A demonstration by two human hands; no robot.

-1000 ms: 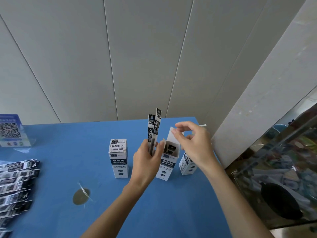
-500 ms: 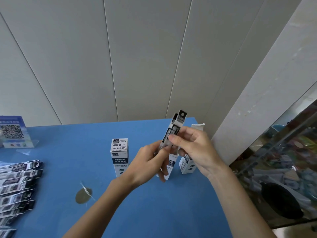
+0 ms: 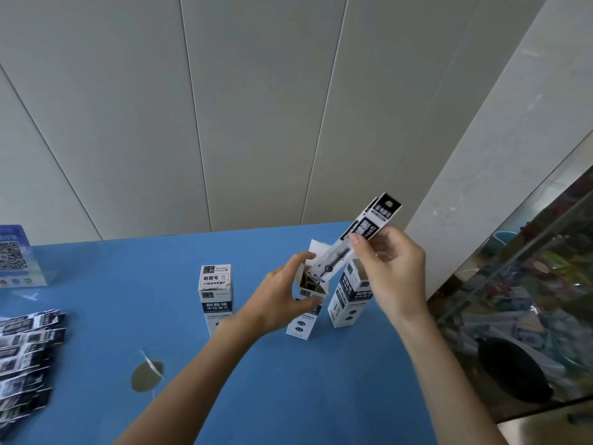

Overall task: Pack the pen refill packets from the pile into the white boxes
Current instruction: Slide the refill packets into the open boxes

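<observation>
On the blue desk point(image 3: 288, 396) three white boxes stand upright in a loose row. The closed box point(image 3: 215, 295) stands at the left, its printed top flap shut. The middle box point(image 3: 305, 308) has its lid flap raised and its mouth open. The left hand point(image 3: 282, 297) wraps this box near the top, thumb on the near side and fingers on the far side, its grip pressed against the cardboard. Just to the right stands a third box point(image 3: 348, 300), also open at the top, partly hidden behind the right hand point(image 3: 393, 268).

The right hand pinches a refill packet point(image 3: 356, 242) between thumb and fingers around its upper half. The packet is tilted, its black header pointing up and to the right, its lower end dipping into the open mouth of the middle box.

At the near left edge of the desk lies the pile of packets point(image 3: 27, 358), spread in overlapping rows, well apart from the boxes. A QR code sign point(image 3: 14, 256) stands at the far left. A torn patch point(image 3: 146, 375) marks the desk surface between the pile and the left forearm.
</observation>
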